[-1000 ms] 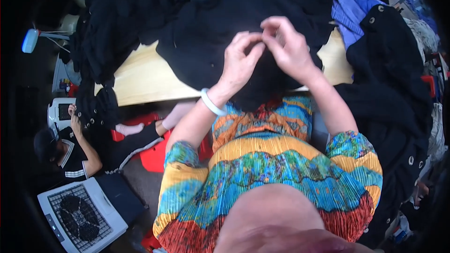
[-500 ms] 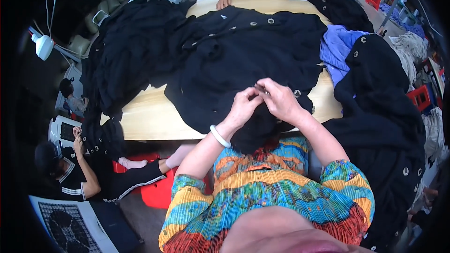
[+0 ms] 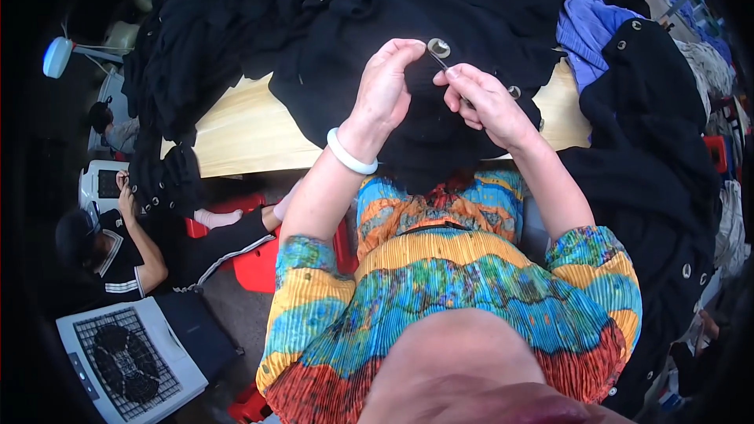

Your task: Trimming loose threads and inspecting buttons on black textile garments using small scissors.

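A black knit garment (image 3: 330,78) lies spread on the table in front of me, its near end hanging over the edge towards my lap. My left hand (image 3: 385,86) is raised over it, thumb and forefinger pinched beside a shiny ringed button (image 3: 439,48); whatever lies in that pinch is too small to make out. In my right hand (image 3: 481,102) is a thin dark metal tool (image 3: 437,61), its narrow tip pointing at the left fingertips. The curled fingers hide the tool's other end. Another button (image 3: 514,92) shows just right of my right hand.
More black garments cover the left (image 3: 196,39) and right (image 3: 652,180) sides of the pale wooden table (image 3: 243,137). A purple cloth (image 3: 589,35) lies at the right. Down on the left, a person (image 3: 118,251) sits handling black fabric, near red stools (image 3: 258,267) and a fan box (image 3: 133,357).
My hands have drawn apart from close together, and the tool and ringed button between them now show. The whole view has shifted, with the table higher in the picture.
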`<state>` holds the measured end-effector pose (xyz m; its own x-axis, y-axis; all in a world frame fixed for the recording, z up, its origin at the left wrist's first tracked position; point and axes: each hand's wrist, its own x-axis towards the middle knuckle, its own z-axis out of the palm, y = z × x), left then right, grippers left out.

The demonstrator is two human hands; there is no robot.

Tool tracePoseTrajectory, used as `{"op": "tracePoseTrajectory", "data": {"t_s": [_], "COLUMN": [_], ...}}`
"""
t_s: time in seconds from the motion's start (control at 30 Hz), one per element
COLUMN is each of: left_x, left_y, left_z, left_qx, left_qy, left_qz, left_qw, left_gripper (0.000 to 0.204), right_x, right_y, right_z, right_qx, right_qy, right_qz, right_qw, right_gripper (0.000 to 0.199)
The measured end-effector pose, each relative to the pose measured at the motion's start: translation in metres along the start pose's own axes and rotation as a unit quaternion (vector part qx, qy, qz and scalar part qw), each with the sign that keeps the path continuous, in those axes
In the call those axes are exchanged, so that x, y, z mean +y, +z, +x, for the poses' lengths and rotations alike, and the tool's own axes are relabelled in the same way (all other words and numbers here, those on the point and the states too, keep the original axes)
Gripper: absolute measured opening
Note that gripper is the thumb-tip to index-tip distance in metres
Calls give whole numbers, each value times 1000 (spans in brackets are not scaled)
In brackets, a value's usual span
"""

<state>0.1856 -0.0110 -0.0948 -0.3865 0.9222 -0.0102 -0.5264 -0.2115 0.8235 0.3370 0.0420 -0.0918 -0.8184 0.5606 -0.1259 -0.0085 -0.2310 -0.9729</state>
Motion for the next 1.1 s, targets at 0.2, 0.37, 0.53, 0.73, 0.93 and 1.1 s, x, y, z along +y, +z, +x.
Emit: {"op": "tracePoseTrajectory", "data": {"t_s": [0.2, 0.37, 0.53, 0.73, 0.93, 1.1], "left_x": [-7, -9, -7, -12, -10, 22], "left_y": [1, 3, 5, 12, 6, -11], "left_z": [-1, -2, -2, -1, -1, 16], "left_qx": [-37, -37, -49, -56, -74, -38], "left_qy": [19, 34, 64, 88, 69, 152], "left_qz": [7, 32, 120, 104, 95, 68], "left_qw": [999, 998, 989, 989, 990, 985], "left_gripper": [3, 3, 3, 1, 2, 5], "right_x": [-2, 1, 0, -1, 0, -5], "right_y": [-3, -7, -9, -13, -11, -17], "right_z": [-1, 3, 4, 0, 2, -4], "right_qx": [-3, 7, 10, 7, 17, 53], "right_qy": [8, 1, -19, -16, -16, -79], "right_qz": [59, 78, 73, 83, 92, 36], "right_qw": [998, 997, 997, 996, 995, 995], "right_gripper": [25, 25, 24, 23, 22, 20]}}
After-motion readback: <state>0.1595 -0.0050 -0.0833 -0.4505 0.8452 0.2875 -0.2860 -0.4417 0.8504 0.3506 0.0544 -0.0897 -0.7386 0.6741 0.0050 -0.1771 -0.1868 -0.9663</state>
